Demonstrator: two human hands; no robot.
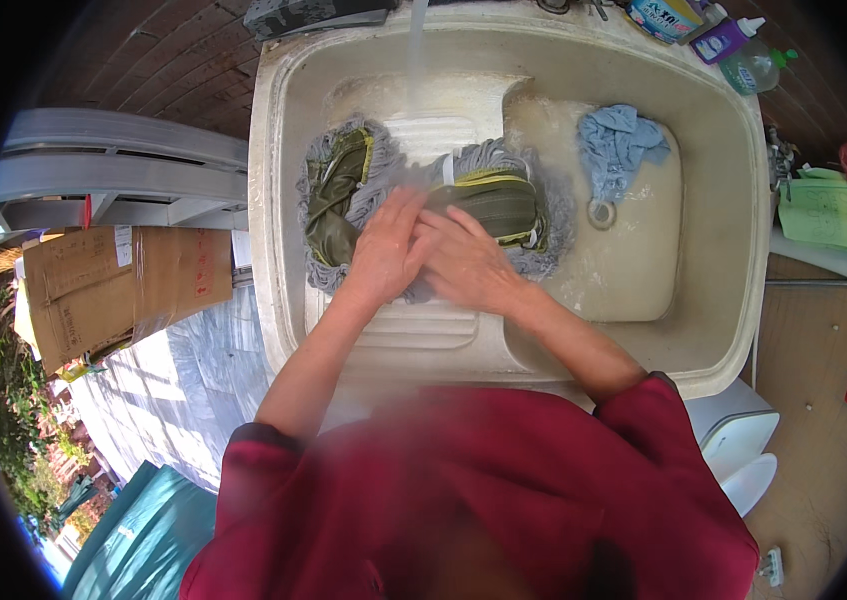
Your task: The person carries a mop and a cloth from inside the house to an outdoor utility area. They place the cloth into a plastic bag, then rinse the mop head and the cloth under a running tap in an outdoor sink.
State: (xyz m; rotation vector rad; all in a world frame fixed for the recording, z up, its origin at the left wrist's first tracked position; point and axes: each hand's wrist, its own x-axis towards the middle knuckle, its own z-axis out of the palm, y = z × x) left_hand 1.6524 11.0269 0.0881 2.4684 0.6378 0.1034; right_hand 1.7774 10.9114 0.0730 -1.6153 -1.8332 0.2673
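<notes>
A grey yarn mop head (498,214) with an olive fabric back and yellow trim lies bunched in two lobes. It rests on the ridged washboard slope (423,330) inside a wide cream laundry sink (716,225). Over its narrow middle, my left hand (389,247) and my right hand (468,262) lie side by side and touch each other. Fingers of both point away from me, against the mop head; whether they grip the yarn beneath is hidden. From the top of the view a stream of water (416,52) falls onto the slope.
A wet blue cloth (618,146) lies in the deeper basin beside the drain (601,214). Bottles (750,67) and a tub (663,19) stand at the far right rim. Left are a metal ladder (123,176) and a cardboard box (93,292); a green cloth (840,214) hangs right.
</notes>
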